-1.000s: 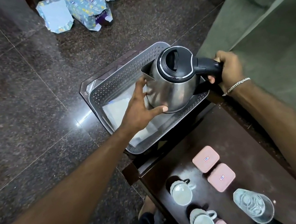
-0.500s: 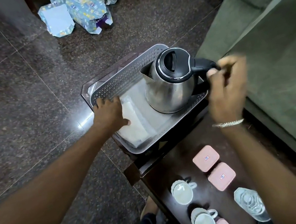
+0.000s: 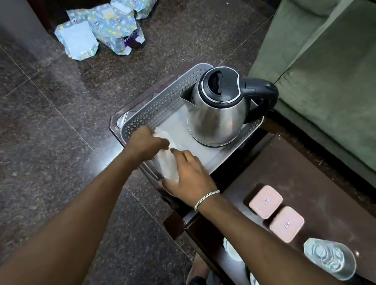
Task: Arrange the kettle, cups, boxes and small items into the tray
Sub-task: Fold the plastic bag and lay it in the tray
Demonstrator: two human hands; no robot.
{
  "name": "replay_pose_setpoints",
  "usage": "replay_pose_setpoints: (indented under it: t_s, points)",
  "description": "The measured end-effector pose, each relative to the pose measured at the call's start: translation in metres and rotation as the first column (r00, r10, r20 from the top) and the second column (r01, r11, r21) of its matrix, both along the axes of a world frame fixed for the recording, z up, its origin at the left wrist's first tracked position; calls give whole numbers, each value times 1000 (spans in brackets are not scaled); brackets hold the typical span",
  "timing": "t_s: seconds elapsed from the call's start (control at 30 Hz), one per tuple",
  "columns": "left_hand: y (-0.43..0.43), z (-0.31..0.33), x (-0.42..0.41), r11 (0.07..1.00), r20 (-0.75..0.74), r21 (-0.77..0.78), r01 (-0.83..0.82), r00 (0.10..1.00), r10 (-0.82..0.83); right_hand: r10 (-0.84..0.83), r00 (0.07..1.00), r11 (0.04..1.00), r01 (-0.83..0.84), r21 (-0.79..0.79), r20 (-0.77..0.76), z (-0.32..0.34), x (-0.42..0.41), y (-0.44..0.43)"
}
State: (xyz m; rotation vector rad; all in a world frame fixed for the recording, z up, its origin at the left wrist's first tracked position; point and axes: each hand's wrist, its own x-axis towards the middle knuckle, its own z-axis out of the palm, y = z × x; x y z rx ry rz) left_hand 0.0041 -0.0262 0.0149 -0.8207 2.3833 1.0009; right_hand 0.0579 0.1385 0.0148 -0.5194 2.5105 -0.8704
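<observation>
From the head camera, looking down: the kettle [image 3: 216,110] stands upright in the far right part of the grey perforated tray [image 3: 152,109], handle pointing toward the green sofa [image 3: 330,50]. Nobody is holding it. Both hands are down at the tray's near left end, working a white liner sheet [image 3: 166,163] that lies on the tray floor. The left hand [image 3: 148,141] is curled on the sheet's far edge, fingers closed on it by the look of things; the right hand [image 3: 187,174] lies spread flat over the near part, pressing rather than gripping.

Closer to the person, on the dark worktop [image 3: 318,195], two pink boxes [image 3: 275,213] sit side by side and touching, with a clear glass [image 3: 329,258] near them. White cups [image 3: 231,249] peek out from behind the right forearm, mostly hidden.

My read on handling: that sheet is thin and floppy, so it wants smoothing with flat palms, not pinching. The kettle is steel, likely weighty and slick, best taken by its black handle. The cups and glass are fragile; lift cups by the handle or body and the glass round its wall. The boxes look light and rigid, easy to take by their sides.
</observation>
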Motion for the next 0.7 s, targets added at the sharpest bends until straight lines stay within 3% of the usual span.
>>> replay_pose_setpoints:
  t_s: [0.07,0.13,0.23,0.37,0.47,0.57,0.7]
  points:
    - [2,12,7,979,-31,168,-118,992,125,-27,999,998,26,-53,-21,8,-3,1]
    - [6,27,15,883,-18,414,-224,967,253,-101,995,985,97,-146,-22,17,-6,6]
    - [14,51,34,747,-7,631,-208,962,274,-227,971,920,241,-309,80,34,-9,19]
    - [31,65,60,665,-92,742,-84,970,225,-295,897,758,430,-490,331,51,-8,48]
    - [45,66,67,694,-158,719,-8,972,174,-278,801,599,576,-556,530,59,-6,73]
    - [66,72,69,684,-206,728,41,965,161,-274,731,481,667,-569,625,62,-4,106]
    - [99,79,66,707,-266,700,101,955,127,-329,663,396,743,-539,672,62,2,159]
